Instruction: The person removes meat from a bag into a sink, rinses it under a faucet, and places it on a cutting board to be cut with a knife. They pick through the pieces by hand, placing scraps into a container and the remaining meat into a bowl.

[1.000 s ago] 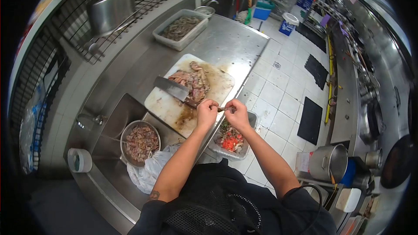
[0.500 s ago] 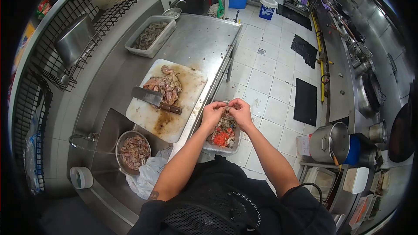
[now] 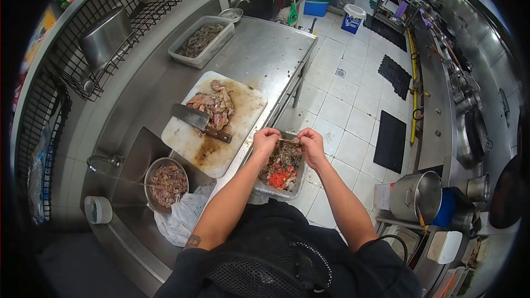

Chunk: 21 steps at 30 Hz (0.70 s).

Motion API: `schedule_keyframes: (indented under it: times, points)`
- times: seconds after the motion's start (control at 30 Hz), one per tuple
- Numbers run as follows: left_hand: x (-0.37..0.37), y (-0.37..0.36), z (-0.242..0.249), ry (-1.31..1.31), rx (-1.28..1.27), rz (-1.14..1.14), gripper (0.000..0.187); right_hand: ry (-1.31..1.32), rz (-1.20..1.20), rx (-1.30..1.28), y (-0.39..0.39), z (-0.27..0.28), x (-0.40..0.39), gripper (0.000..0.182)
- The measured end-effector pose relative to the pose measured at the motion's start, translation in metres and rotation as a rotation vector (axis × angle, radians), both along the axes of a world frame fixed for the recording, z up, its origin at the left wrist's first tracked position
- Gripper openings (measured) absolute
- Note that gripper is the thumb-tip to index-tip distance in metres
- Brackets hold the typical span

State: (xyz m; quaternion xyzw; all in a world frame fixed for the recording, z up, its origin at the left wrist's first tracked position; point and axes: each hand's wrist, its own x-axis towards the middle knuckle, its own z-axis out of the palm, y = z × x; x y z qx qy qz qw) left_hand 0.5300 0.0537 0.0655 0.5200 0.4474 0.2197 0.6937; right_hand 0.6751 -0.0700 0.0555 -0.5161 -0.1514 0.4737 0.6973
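Both hands are over a grey container (image 3: 301, 179) of mixed scraps with red pieces (image 3: 280, 179). My left hand (image 3: 266, 142) is closed in a pinch on one end of a thin, pale brown strip (image 3: 288, 140). The strip's other end is pinched in my right hand (image 3: 311, 145), and it stretches between them. To the left, a white cutting board (image 3: 185, 142) bears a pile of raw meat (image 3: 214, 106) and a cleaver (image 3: 190, 117) with a wooden handle.
A tub (image 3: 226, 37) of greyish food stands on the steel counter (image 3: 270, 49). In the sink, a metal bowl of meat (image 3: 168, 185) sits under a running tap (image 3: 116, 160), beside a white plastic bag (image 3: 182, 218). A large pot (image 3: 415, 196) stands at the right.
My hands have moved apart, and the strip between them now shows stretched out. The whole view has shifted slightly.
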Motion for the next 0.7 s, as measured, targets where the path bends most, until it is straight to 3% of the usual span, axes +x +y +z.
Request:
schedule_keyframes:
  times: [0.07, 0.27, 0.47, 0.53, 0.6, 0.7]
  points:
    - [-0.005, 0.009, -0.006, -0.006, -0.021, 0.044, 0.015, -0.080, -0.056, -0.030, 0.002, 0.000, 0.006, 0.014]
    - [-0.016, 0.010, 0.007, -0.148, -0.155, -0.033, 0.018, 0.050, -0.029, -0.064, -0.001, -0.009, 0.011, 0.018]
    - [-0.050, 0.013, 0.011, -0.091, 0.005, -0.111, 0.030, 0.165, -0.016, -0.087, 0.003, -0.019, -0.010, 0.024]
    - [-0.082, 0.023, 0.034, -0.111, -0.031, 0.079, 0.029, 0.173, -0.010, -0.075, 0.007, -0.019, -0.011, 0.027]
    - [-0.137, 0.048, 0.027, -0.201, -0.004, 0.220, 0.027, 0.161, 0.000, -0.063, 0.009, -0.015, -0.012, 0.028]
    - [-0.241, 0.085, 0.021, -0.062, 0.140, 0.580, 0.024, 0.131, -0.006, -0.042, 0.010, -0.017, -0.011, 0.029]
